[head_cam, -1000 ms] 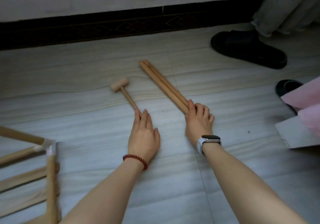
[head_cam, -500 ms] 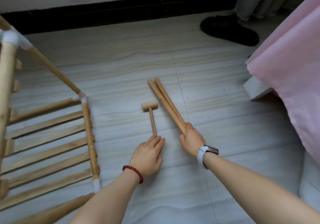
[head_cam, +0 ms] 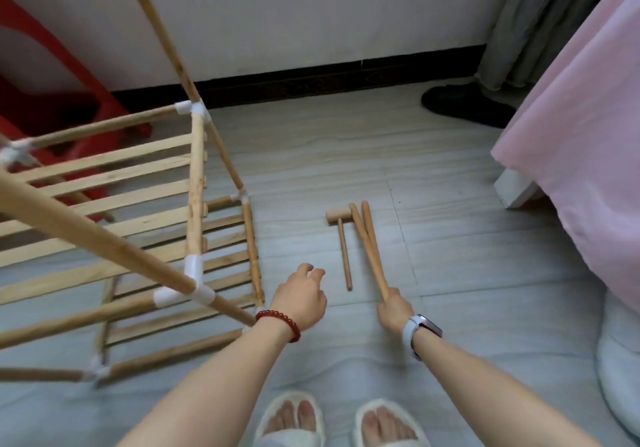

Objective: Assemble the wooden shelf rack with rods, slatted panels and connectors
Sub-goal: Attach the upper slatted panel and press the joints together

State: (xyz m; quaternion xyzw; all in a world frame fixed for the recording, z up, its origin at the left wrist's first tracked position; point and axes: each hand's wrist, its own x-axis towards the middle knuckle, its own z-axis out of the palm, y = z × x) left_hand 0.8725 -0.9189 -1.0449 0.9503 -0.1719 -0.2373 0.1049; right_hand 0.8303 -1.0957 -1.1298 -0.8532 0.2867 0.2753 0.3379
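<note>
The right hand [head_cam: 393,308] closes its grip on the near ends of two rods [head_cam: 370,249], seemingly to lift them toward the rack [head_cam: 194,204]. The left hand [head_cam: 301,299] hovers empty, fingers loosely curled, beside the mallet [head_cam: 343,249] on the floor.

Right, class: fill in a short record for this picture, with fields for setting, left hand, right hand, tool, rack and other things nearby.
setting: pale tiled floor beside a white wall
left hand: holds nothing, fingers loosely curled, above the floor near the mallet's handle
right hand: grips the near ends of two rods
tool: wooden mallet lying on the floor, just left of the rods
rack: partly built, slatted panels joined by white connectors
nearby: pink cloth, black slipper, red chair
</note>
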